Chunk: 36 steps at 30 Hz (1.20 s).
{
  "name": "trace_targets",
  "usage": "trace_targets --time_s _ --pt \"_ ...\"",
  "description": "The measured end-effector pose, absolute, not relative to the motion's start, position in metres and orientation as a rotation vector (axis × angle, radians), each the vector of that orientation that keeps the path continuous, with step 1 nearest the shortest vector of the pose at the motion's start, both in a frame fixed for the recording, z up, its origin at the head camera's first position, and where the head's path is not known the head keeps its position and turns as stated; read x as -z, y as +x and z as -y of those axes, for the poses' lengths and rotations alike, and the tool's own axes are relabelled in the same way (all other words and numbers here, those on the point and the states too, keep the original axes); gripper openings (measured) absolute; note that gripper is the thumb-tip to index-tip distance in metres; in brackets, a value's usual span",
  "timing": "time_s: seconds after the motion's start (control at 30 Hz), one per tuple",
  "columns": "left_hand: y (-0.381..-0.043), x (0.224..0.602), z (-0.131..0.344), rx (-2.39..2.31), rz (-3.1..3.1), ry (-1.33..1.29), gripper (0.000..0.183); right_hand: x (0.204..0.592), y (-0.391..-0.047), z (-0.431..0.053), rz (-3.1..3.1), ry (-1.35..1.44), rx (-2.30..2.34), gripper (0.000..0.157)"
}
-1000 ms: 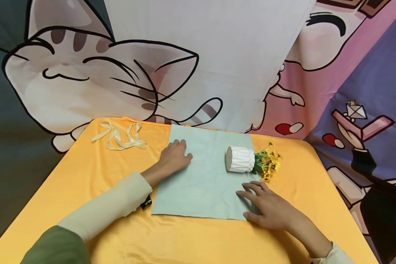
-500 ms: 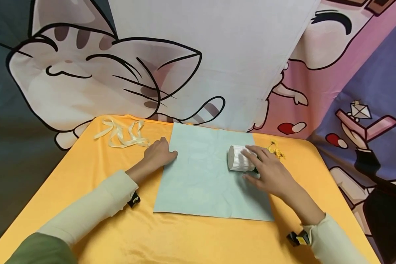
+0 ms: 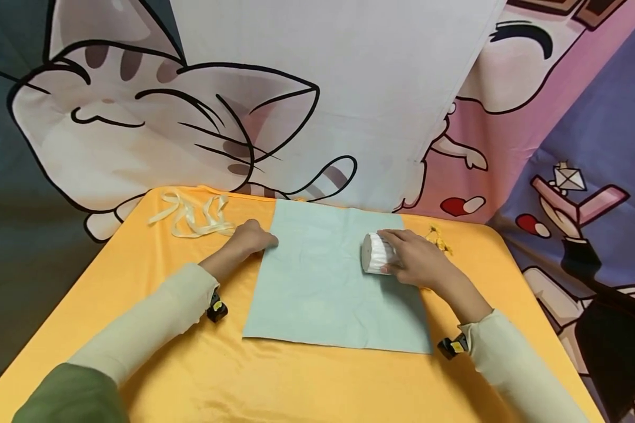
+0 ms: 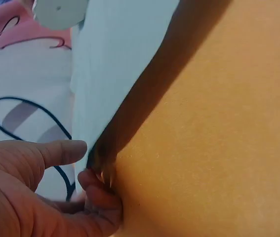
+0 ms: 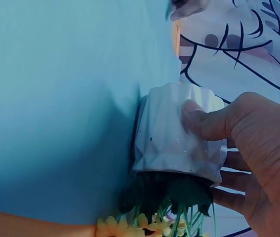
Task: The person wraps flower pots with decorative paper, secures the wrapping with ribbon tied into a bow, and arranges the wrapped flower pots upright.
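Note:
A white pleated flowerpot (image 3: 377,254) with yellow artificial flowers (image 3: 438,238) lies on its side on a pale blue-green sheet of wrapping paper (image 3: 323,294). My right hand (image 3: 420,258) grips the pot from above and hides much of it. In the right wrist view the thumb presses the pot's wall (image 5: 164,133), with the other fingers round its far side. My left hand (image 3: 246,239) is at the sheet's left edge. The left wrist view has its thumb on the paper's edge (image 4: 115,89) and curled fingers under it, with a shadow beneath that edge.
A loosely coiled cream ribbon (image 3: 196,220) lies at the back left of the table. Orange-yellow cloth (image 3: 296,388) covers the table. Cartoon-printed curtains (image 3: 381,106) hang right behind it and at the right.
My right hand has moved up from the sheet's lower right and taken hold of the flowerpot. My left hand has drawn back leftward off the sheet to its left edge.

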<state>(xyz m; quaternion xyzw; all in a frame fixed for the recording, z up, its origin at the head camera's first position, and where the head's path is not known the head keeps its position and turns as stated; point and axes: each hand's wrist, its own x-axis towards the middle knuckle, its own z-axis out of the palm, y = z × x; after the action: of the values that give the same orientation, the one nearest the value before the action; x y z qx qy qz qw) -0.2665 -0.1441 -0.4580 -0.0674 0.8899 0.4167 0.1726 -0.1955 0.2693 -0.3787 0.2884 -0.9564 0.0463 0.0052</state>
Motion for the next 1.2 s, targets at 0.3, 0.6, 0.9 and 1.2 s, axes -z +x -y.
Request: trace_targets --time_s 0.3,0.6,0.9,1.2 --pt "-0.246 0.420 0.147 -1.623 -1.877 -0.070 0.033 0.381 -0.200 -0.259 2.990 0.915 -0.097 0.080" --pt "-0.249 0.426 0.141 -2.005 -1.306 0.059 0.025 0.385 -0.200 -0.260 2.975 0.926 -0.107 0.081" --pt "-0.245 0.416 0.121 -2.218 -1.151 0.119 0.034 0.383 -0.200 -0.263 2.986 0.903 -0.107 0.082" --pt "-0.248 0.413 0.082 -2.353 -0.900 0.227 0.045 0.382 -0.199 -0.268 2.983 0.891 -0.129 0.081"
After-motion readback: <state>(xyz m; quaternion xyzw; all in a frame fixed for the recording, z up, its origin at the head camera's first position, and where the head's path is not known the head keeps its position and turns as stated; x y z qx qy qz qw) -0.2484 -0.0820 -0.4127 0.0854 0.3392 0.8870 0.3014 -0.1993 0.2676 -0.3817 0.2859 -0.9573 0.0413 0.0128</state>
